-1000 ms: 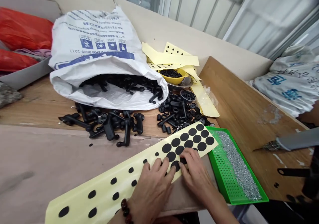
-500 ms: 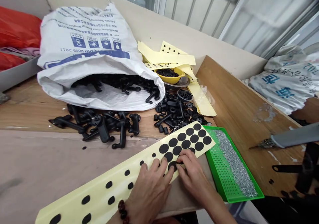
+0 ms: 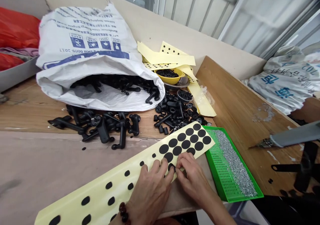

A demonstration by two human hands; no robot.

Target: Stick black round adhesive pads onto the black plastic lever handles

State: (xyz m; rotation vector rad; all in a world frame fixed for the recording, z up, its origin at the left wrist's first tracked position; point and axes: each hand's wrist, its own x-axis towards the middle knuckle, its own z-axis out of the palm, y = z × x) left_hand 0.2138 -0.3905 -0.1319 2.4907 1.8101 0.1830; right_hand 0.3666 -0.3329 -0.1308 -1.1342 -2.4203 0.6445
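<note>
A long yellow backing sheet (image 3: 97, 193) of black stickers lies slantwise on the work surface, large round dots at its right end and small ones along its left. My left hand (image 3: 151, 190), with a dark bead bracelet at the wrist, rests on the sheet with its fingers spread. At the sheet's near edge my right hand (image 3: 193, 175) is closed, thumb and index finger pinching the edge of a black round sticker (image 3: 171, 167). That sticker looks partly lifted, beside my left thumb and index finger. Some dots are hidden under the hands.
A green tray (image 3: 212, 171) of small metal parts stands at right, beside a grey tool (image 3: 292, 135) with a pointed tip. Behind lie black handle-like parts (image 3: 103, 130), a white sack (image 3: 85, 48), a yellow bowl (image 3: 180, 76) and more yellow sheets (image 3: 202, 101).
My right fingers have shifted slightly left and pulled up the edge of the round sticker, which now looks bent. My left hand has stayed in place.
</note>
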